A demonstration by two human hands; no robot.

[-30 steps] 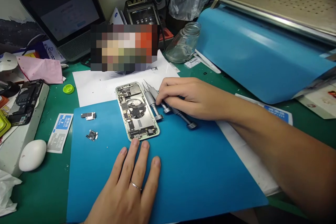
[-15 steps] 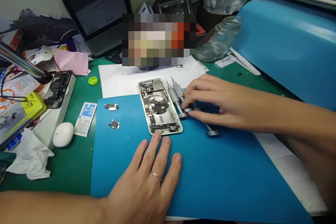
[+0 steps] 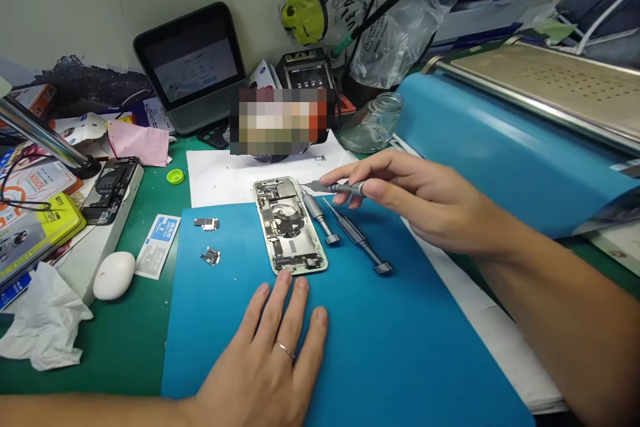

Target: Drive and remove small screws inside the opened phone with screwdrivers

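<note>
Up off the blue mat (image 3: 400, 347) since before comes one gray screwdriver (image 3: 349, 189), with the fingers of my right hand (image 3: 425, 203) clamped on it. Its tip points left, near the top right corner of the open phone (image 3: 293, 247). That phone lies on the mat, its top over white paper (image 3: 215, 180). Just beside it lies a second screwdriver (image 3: 317, 211), then a third screwdriver (image 3: 357, 235) farther right. My left hand (image 3: 263, 360) rests on the mat, fingers apart, by the phone's bottom edge. One white rounded thing (image 3: 115, 275) sits on the green desk (image 3: 130, 353).
</note>
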